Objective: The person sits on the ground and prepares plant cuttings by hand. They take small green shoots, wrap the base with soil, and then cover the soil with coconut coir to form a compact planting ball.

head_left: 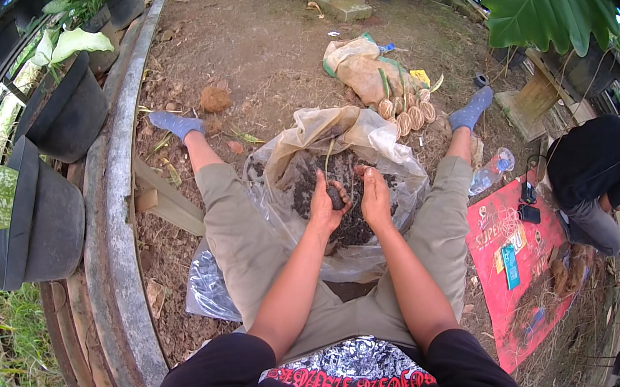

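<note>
My left hand (329, 203) is curled around a dark soil ball (335, 198). A thin green stem (328, 158) stands upright just above that hand; its lower end is hidden by my fingers. A short distance to the right, my right hand (374, 197) is held on edge with its fingers extended and palm towards the left; I see nothing gripped in it. Both hands are over a large clear plastic bag (286, 153), its mouth spread wide between my legs. Dark loose soil (360, 231) with pale specks lies inside the bag.
Several string-wrapped balls (414, 117) with green leaves lie beside a sack (360, 72). At right, a person (595, 164) crouches by a red sheet (504, 240) holding a phone (510, 266) and string. A water bottle (488, 175) lies nearby. Black pots (54, 220) line the left ledge (106, 197).
</note>
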{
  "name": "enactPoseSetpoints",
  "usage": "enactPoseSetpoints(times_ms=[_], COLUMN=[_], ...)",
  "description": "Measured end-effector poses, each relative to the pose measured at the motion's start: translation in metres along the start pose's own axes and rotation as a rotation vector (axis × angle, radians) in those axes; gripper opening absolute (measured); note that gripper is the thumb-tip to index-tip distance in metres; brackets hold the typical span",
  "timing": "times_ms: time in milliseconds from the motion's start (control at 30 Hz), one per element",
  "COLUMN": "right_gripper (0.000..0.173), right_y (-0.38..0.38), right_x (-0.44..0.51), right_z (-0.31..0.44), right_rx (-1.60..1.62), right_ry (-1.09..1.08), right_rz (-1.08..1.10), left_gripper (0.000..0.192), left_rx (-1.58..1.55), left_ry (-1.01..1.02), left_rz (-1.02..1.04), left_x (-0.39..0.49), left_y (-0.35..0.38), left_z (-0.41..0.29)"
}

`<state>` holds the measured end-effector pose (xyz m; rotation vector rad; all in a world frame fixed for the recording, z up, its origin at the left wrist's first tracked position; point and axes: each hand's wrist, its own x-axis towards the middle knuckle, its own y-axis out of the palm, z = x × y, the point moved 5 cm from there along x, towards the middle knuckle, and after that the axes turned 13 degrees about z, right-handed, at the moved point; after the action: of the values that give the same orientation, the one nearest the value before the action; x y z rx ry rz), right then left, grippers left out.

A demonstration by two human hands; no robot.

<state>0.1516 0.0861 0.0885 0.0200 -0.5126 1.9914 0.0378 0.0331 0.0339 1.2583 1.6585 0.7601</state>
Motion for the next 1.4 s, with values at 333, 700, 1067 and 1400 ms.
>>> enactPoseSetpoints(times_ms=[333,700,1067,1400], right_gripper=[0.044,0.060,0.044,0.039], right_y=[0.011,0.008,0.004,0.036], right_x=[-0.001,0.001,-0.008,-0.031], right_z=[-0.014,-0.048,-0.085,-0.081], right_rx=[0.246,0.526,-0.058,-0.761], right_ry=[0.082,0.324,0.434,0.300], right_rz=[-0.042,-0.056,0.088,0.466], left_gripper=[0.058,0.046,0.032,0.038], left_rx=[-0.026,-0.015,0.109,-0.036], left_ry=[-0.039,-0.079,0.048,0.276], left_rz=[0.192,0.284,0.073,0.267], left_x=[0.002,-0.008,0.011,0.006], left_y=[0.002,0.023,-0.015,-0.019], left_z=[0.002,-0.006,-0.018,-0.052])
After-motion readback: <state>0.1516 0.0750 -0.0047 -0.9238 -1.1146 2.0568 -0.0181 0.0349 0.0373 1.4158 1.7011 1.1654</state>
